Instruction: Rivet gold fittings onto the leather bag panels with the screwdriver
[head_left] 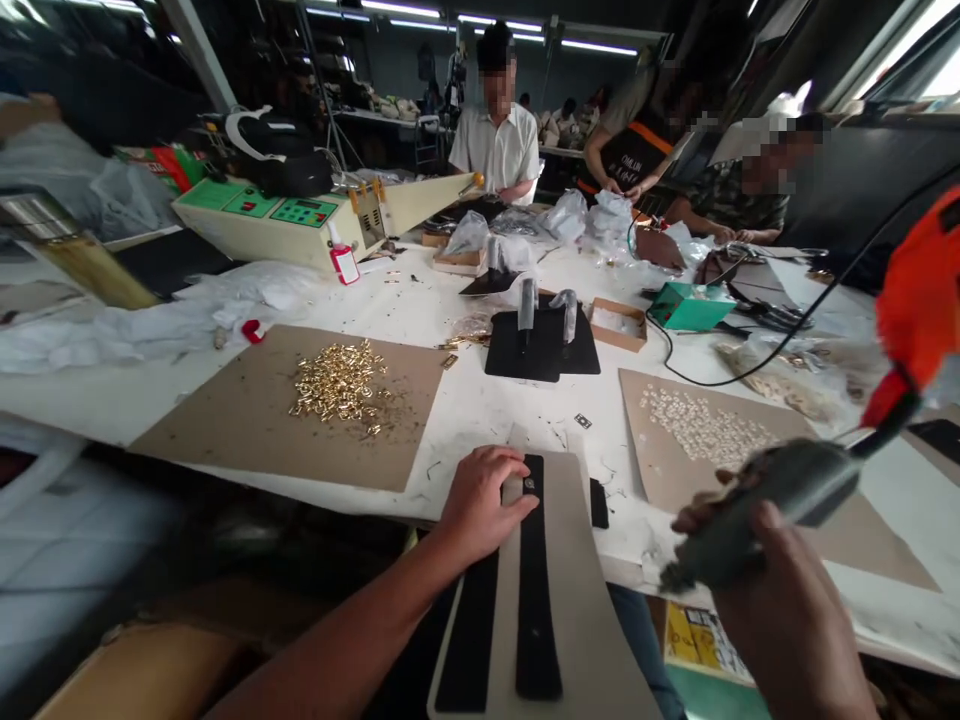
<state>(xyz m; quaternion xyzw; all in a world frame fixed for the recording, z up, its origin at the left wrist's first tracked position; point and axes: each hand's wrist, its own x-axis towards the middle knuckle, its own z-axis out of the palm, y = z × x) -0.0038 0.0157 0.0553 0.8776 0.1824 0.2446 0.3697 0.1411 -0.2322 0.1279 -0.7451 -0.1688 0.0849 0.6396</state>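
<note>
My left hand (484,505) rests at the far end of a long black strip (537,610), thumb and fingers pressing its edges around a small metal piece (530,484). Beneath the strip lies a pale grey-beige panel (589,590), which reaches from the table toward my lap. A second black strip (469,640) lies beside it on the left. My right hand (787,610) is wrapped around a dark grey-green power screwdriver (799,495), held up to the right of the panel. Its front end points down and left, apart from the strip, and is blurred.
Gold metal fittings (337,380) lie heaped on a left cardboard sheet (225,410). Small pale rings (701,425) cover a right sheet (874,530). Beyond are black pieces (517,360), a green box (690,306) with a cable, and a cream machine (300,220). Several people work opposite.
</note>
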